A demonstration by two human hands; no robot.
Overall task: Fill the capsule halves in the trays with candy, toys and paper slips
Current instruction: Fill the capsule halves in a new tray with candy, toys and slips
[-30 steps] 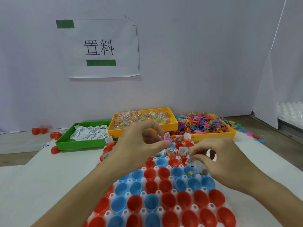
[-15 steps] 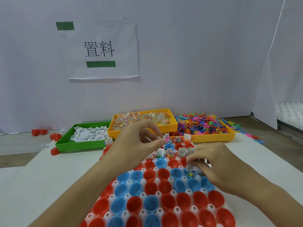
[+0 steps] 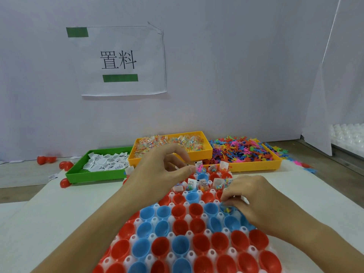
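R hand [image 3: 262, 201] palm down, grip pinching paper slip [image 3: 243, 199] over blue capsule half [image 3: 227, 208]. L hand [image 3: 163, 174] raised beyond, fingers curled, thumb-index grip pinched; contents can't tell.

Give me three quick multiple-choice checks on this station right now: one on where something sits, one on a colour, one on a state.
1. Where is the green bin of paper slips?
A. Left of the candy bin
B. Right of the toy bin
C. On the capsule tray

2. What colours are the capsule halves?
A. Green and yellow
B. Red and blue
C. All white

3. How do the nearest rows of halves stand?
A. Filled
B. Capped
C. Empty

Answers: 1 A, it adjoins the yellow candy bin on the left. 2 B, only red and blue cups show. 3 C, their insides are bare; filled ones lie past the hands.
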